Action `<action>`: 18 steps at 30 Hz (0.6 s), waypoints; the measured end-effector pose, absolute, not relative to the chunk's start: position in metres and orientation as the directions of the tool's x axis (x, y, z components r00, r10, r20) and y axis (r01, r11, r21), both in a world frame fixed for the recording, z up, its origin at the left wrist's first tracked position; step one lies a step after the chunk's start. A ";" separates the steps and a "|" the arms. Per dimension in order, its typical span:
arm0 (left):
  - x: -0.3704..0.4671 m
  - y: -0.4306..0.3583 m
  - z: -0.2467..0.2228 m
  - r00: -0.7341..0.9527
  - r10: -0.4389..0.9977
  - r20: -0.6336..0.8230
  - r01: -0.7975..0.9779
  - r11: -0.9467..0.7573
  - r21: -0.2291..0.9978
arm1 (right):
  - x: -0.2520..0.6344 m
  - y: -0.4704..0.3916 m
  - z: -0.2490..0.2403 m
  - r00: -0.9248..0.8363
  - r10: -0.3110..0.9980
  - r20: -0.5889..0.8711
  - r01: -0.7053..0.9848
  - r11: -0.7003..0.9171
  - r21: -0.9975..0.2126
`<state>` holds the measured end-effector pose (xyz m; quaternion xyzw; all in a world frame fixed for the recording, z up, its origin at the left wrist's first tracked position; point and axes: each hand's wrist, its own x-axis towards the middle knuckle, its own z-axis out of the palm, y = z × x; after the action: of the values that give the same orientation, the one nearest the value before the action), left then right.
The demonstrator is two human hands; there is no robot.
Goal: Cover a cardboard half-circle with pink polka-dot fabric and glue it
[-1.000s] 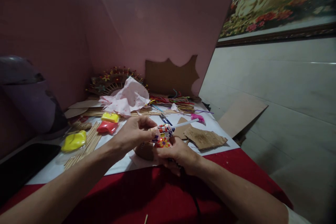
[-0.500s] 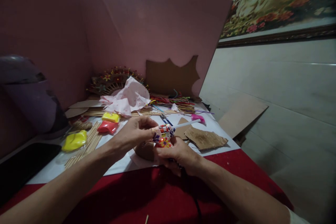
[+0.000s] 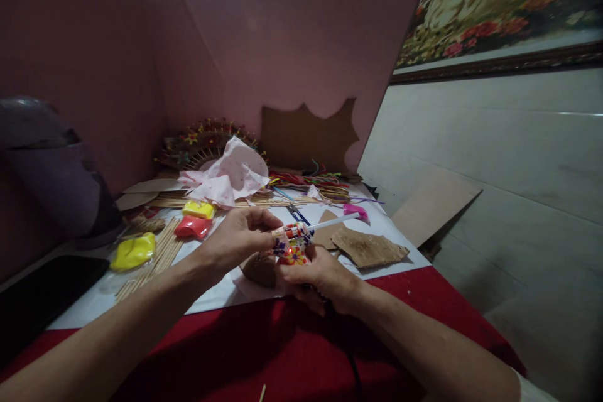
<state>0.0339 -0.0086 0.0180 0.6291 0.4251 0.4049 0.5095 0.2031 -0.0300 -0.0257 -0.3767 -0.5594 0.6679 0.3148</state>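
Both hands are together above the front of the white table covering. My right hand point(image 3: 325, 276) is wrapped round a glue gun point(image 3: 296, 255) with a bright floral print. A whitish glue stick point(image 3: 334, 220) sticks out of it toward the upper right, and a dark cord hangs below that hand. My left hand point(image 3: 245, 232) pinches the left end of the same glue gun between thumb and fingers; its tip is hidden. Under the hands lies a brown cardboard piece point(image 3: 259, 271), partly covered by them. Behind the glue gun are dark-handled scissors or cutters point(image 3: 298, 213), partly hidden.
Yellow clay packs point(image 3: 134, 252), a red pack point(image 3: 193, 227) and thin wooden sticks point(image 3: 157, 257) lie left. Pink patterned cloth point(image 3: 230, 176) and coloured pipe cleaners point(image 3: 325, 185) are behind. Torn cardboard point(image 3: 370, 247) and a magenta pack point(image 3: 355, 212) lie right. A dark slab point(image 3: 51, 295) sits front left.
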 end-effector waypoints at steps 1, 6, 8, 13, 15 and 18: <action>0.033 -0.009 0.019 0.319 0.945 0.070 0.103 -0.108 0.989 | 0.204 -0.029 -0.025 -0.513 0.846 -0.145 -0.009 -0.174 -0.985; 0.025 -0.003 0.026 0.207 0.946 0.248 0.040 -0.261 0.964 | 0.209 -0.028 -0.023 -0.498 0.860 -0.111 -0.062 -0.163 -0.985; 0.022 0.001 0.026 0.099 0.930 0.355 0.071 -0.362 0.929 | 0.210 -0.029 -0.022 -0.500 0.859 -0.111 -0.080 -0.174 -0.982; 0.017 0.004 0.023 0.069 0.889 0.452 0.176 -0.457 0.872 | 0.210 -0.031 -0.022 -0.474 0.879 -0.060 -0.142 -0.144 -0.979; 0.017 0.002 0.022 0.093 0.871 0.482 0.204 -0.491 0.847 | 0.211 -0.031 -0.022 -0.481 0.876 -0.043 -0.182 -0.148 -0.972; 0.017 0.002 0.020 0.067 0.859 0.507 0.213 -0.509 0.834 | 0.212 -0.031 -0.022 -0.501 0.865 -0.019 -0.230 -0.154 -0.961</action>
<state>0.0173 0.0024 0.0200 0.6696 0.4004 0.5532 0.2919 0.2119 -0.0314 -0.0218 -0.3070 -0.5173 0.6950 0.3939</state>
